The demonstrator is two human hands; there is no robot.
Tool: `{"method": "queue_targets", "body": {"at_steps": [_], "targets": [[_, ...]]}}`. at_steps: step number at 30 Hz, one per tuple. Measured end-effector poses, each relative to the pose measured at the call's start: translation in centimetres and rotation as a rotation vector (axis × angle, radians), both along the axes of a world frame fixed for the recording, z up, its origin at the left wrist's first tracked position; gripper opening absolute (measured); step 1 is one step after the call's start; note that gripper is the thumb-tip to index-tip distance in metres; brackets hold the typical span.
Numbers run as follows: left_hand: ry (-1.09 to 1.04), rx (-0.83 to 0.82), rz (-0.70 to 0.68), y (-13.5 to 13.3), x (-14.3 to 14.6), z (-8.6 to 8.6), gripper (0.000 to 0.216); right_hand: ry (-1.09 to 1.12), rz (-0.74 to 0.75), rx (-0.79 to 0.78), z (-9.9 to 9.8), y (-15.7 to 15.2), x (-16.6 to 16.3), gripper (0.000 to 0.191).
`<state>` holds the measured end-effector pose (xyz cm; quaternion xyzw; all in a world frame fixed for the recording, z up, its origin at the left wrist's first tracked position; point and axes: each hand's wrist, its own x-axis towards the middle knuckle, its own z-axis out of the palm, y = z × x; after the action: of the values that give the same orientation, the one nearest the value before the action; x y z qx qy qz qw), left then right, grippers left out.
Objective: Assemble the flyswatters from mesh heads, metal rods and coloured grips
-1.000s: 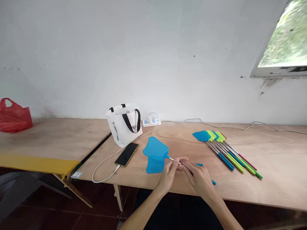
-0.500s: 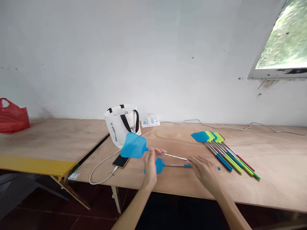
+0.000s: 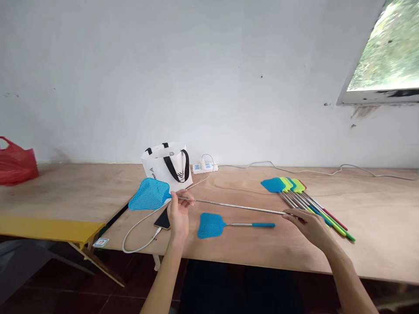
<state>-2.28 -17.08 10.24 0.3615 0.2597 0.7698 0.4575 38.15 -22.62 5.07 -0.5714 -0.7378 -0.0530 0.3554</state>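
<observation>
A blue fly swatter [image 3: 149,194] with a long metal rod is held up across the front of me, its head toward the left. My left hand [image 3: 179,213] is closed around the rod just beside the head. Farther right, my right hand [image 3: 306,223] grips the other end, and its fingers hide the handle. Below the rod, a second blue fly swatter [image 3: 211,225] with a short rod lies flat on the wooden table [image 3: 242,248]. Several fly swatters [image 3: 297,186] in blue, yellow-green, red and green lie fanned out beyond my right hand.
A white tote bag [image 3: 163,168] with black handles stands near the wall. By my left hand lies a phone [image 3: 163,219] on a white cable, partly covered. A power strip [image 3: 205,167] sits at the back. A red plastic bag [image 3: 18,163] rests on the left table.
My hands have moved apart, left hand leftward and right hand rightward, and the swatter's rod between them now shows much longer. The swatter lying on the table is now uncovered.
</observation>
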Motion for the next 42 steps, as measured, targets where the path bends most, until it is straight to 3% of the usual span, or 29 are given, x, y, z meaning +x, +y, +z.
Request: {"method": "queue_targets", "body": {"at_steps": [7,9,13,16,20,25,30,34,42], "targets": [[0.066,-0.036,0.146,0.3,0.8,-0.6,0.047,0.015,0.052,-0.021,0.5,-0.4,-1.5,0.041],[0.135,-0.048,0.075,-0.4,2.6,-0.9,0.048,0.005,0.058,0.015,0.7,-0.6,-2.8,0.042],[0.244,-0.093,-0.253,-3.0,7.8,-2.1,0.055,-0.073,0.094,0.063,1.3,-1.1,-6.9,0.045],[0.307,-0.097,-0.422,-5.1,10.5,-2.9,0.058,-0.07,0.131,0.087,1.5,-1.7,-10.2,0.045],[0.412,-0.1,-0.514,-6.7,11.3,-3.5,0.058,-0.077,0.176,0.06,1.9,-2.6,-13.3,0.047],[0.425,-0.112,-0.58,-6.2,11.1,-3.8,0.058,-0.066,0.146,0.079,2.5,-3.2,-14.3,0.047],[0.415,-0.143,-0.466,-5.6,11.1,-4.3,0.056,-0.056,0.159,0.075,2.4,-3.1,-14.7,0.04],[0.362,-0.15,-0.415,-5.0,10.1,-3.5,0.054,-0.113,0.127,0.105,1.9,-2.5,-14.0,0.041],[0.169,-0.048,-0.049,-1.3,3.5,-0.3,0.049,-0.122,0.062,0.13,0.8,0.4,-5.6,0.042]]}}
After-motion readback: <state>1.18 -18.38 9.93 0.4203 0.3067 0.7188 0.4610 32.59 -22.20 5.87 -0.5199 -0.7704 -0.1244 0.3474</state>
